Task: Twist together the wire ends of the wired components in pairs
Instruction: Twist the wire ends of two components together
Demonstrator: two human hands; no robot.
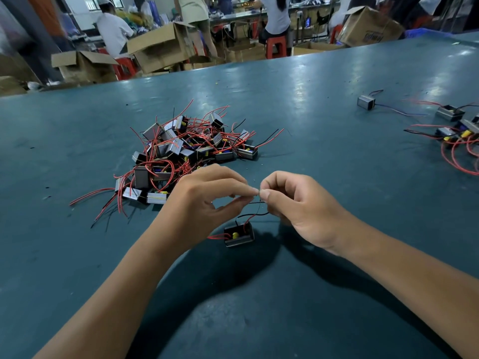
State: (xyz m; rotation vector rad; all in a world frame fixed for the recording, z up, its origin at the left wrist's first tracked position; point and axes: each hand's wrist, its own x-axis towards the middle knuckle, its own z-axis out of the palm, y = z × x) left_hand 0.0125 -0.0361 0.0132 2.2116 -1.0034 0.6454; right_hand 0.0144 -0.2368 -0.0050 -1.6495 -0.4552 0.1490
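A small grey box-shaped component with a yellow part inside hangs just above the green table, below my hands. Its red and black wires rise to my fingertips. My left hand pinches the wire ends between thumb and forefinger. My right hand pinches the same wire ends from the other side, its fingertips touching those of the left. The bare wire tips are hidden between the fingers.
A pile of several like components with red and black wires lies behind my left hand. More components lie at the table's right edge, one apart. Cardboard boxes, red stools and people stand beyond the far edge.
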